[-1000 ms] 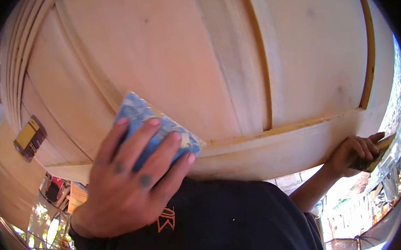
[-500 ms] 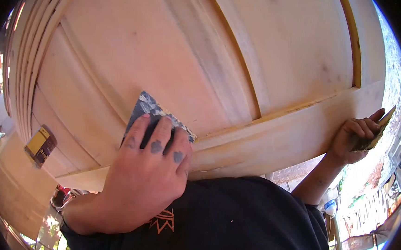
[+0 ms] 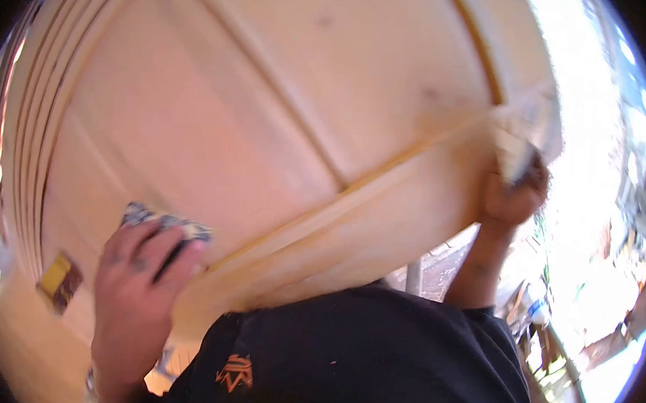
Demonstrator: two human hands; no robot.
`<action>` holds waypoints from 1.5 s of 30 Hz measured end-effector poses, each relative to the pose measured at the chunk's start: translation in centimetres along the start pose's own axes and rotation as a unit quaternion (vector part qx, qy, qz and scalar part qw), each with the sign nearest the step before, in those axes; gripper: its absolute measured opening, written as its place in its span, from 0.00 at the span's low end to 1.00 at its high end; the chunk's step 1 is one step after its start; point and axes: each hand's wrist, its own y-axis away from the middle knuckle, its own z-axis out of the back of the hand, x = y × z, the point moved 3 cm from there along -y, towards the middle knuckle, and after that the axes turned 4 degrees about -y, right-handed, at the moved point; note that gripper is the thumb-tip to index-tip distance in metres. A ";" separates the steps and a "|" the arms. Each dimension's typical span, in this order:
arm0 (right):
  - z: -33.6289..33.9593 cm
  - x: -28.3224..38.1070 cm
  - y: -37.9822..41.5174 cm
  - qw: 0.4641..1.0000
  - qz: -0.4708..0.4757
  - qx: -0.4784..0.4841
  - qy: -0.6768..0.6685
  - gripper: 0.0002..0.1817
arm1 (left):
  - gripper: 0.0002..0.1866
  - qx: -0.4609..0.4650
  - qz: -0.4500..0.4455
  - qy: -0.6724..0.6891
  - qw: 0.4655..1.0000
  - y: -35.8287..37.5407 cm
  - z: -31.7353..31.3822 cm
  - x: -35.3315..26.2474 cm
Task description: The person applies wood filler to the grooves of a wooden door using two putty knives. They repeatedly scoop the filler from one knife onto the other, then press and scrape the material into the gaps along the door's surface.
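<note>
My left hand (image 3: pixel 137 286) is closed around a flat, dark putty spreader (image 3: pixel 168 222) streaked with pale filler, whose edge rests at or close over the lower part of a wooden door (image 3: pixel 216 127). The fingers lie across the spreader and hide most of it. Farther right, my right hand (image 3: pixel 515 191) grips a second flat putty spreader (image 3: pixel 513 156), pale and blurred by motion, beside the door's bottom corner. The door has recessed panels, raised mouldings and a few dark spots.
A yellow-and-brown printed label or packet (image 3: pixel 59 282) shows near the door's lower left edge. Several thin wooden edges (image 3: pixel 53 100) run in layers along the left. My torso in a black shirt (image 3: pixel 350 353) is close against the lower rail. Bright, cluttered ground lies at right.
My left hand has moved left and slightly down with its spreader. My right hand has come left and up over the door's corner, turning its spreader. The view has shifted and blurred.
</note>
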 end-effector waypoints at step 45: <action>-25.9 -4.9 25.1 0.964 0.141 0.146 0.171 0.17 | 0.33 -0.315 -0.154 0.286 0.892 13.2 -1.0 -3.7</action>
